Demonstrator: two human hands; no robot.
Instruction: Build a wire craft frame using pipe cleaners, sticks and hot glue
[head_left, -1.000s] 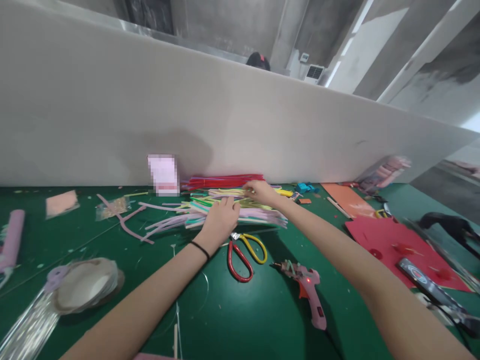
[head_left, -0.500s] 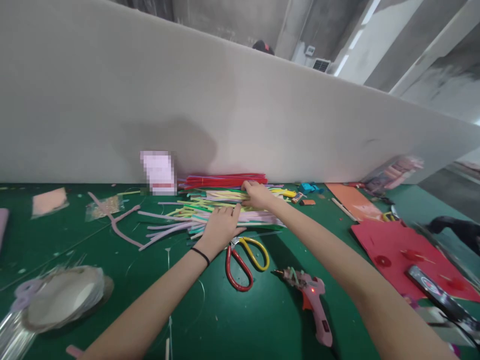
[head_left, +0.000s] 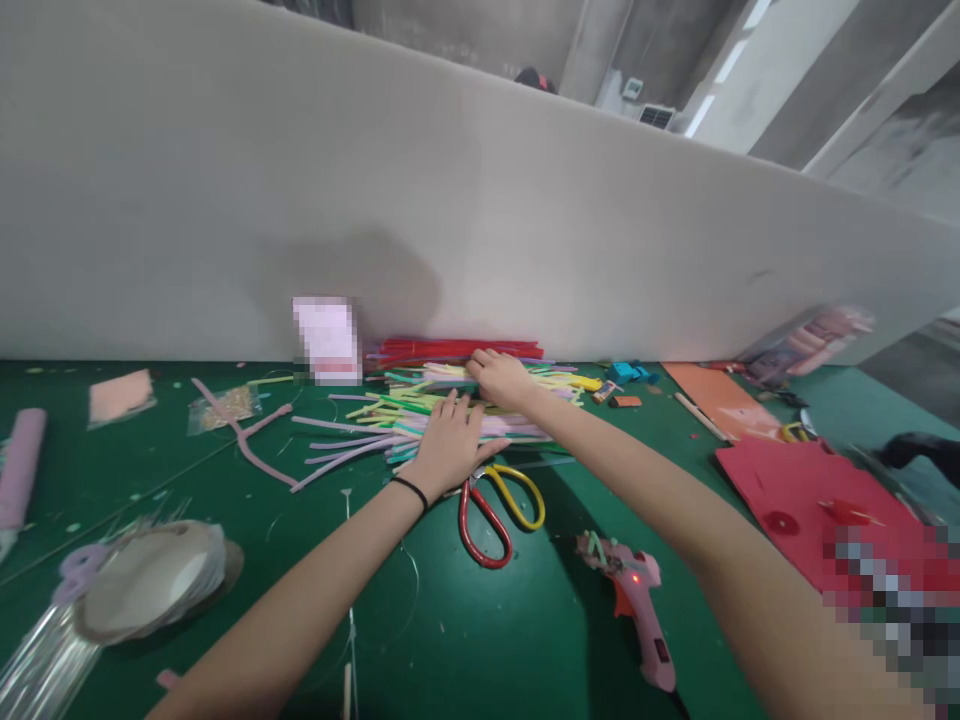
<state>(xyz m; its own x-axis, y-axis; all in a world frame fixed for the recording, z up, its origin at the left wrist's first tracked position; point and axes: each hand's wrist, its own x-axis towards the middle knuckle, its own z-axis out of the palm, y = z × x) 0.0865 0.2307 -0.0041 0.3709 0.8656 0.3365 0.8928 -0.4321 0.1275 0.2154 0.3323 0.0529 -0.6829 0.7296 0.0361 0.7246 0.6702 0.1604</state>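
Note:
A loose pile of pastel, yellow and green pipe cleaners [head_left: 375,423] lies across the green table near the partition. My left hand [head_left: 448,440] rests on it palm down, fingers spread and thumb pointing right. Just behind and to the right, my right hand [head_left: 501,380] bends its fingers down around some of the strands; its fingertips are partly hidden. A bundle of red pipe cleaners [head_left: 457,350] lies beyond it, against the partition. Scissors [head_left: 486,525] with one red and one yellow handle lie in front of my left hand, their blades mostly hidden.
A pink glue gun [head_left: 637,600] with a lit red light lies below my right forearm. A roll of clear wrap [head_left: 150,580] is at left, red sheets [head_left: 757,480] at right. The white partition [head_left: 465,220] stands along the table's back edge.
My left hand has spread its fingers and slid slightly forward over the pile. My right hand has shifted slightly left across the strands. The whole view has moved a little.

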